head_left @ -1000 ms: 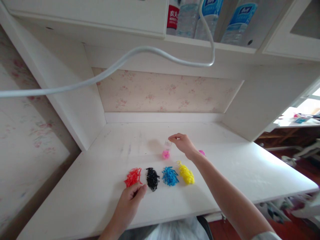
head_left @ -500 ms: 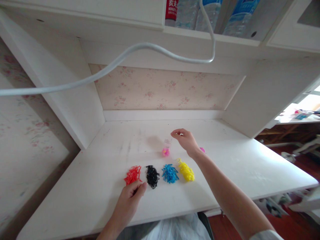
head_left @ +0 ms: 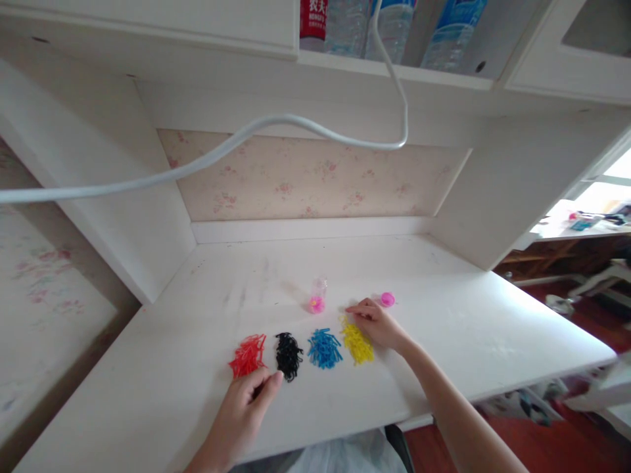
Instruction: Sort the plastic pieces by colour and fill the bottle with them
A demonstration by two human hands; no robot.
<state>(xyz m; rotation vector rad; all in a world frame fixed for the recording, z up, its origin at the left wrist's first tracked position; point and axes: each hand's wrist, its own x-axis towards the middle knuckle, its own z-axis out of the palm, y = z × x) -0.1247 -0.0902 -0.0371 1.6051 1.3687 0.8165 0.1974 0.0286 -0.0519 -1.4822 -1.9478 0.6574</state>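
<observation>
My left hand [head_left: 250,397] rests at the near edge of a pile of red bands [head_left: 248,355], fingers curled and thumb against the index finger; nothing shows in it. My right hand [head_left: 373,320] is at the far right side of a pile of yellow bands [head_left: 358,343], fingers drawn together and pointing left. Whatever its fingertips hold, if anything, is too small to make out. Between the hands lie a pile of black bands [head_left: 288,357] and a pile of blue bands [head_left: 324,349]. A small clear container [head_left: 320,287] with a pink flower-like part [head_left: 317,305] stands behind the blue pile.
A round pink cap [head_left: 388,299] lies behind my right hand on the white desk [head_left: 444,328]. A white cable [head_left: 276,121] hangs across the view in front of the shelf, where plastic bottles [head_left: 389,33] stand. Side panels [head_left: 522,171] bound the desk.
My right hand has moved down and nearer, from beside the clear container to the yellow pile, uncovering the pink cap. My left hand stays by the red pile. The view has shifted slightly.
</observation>
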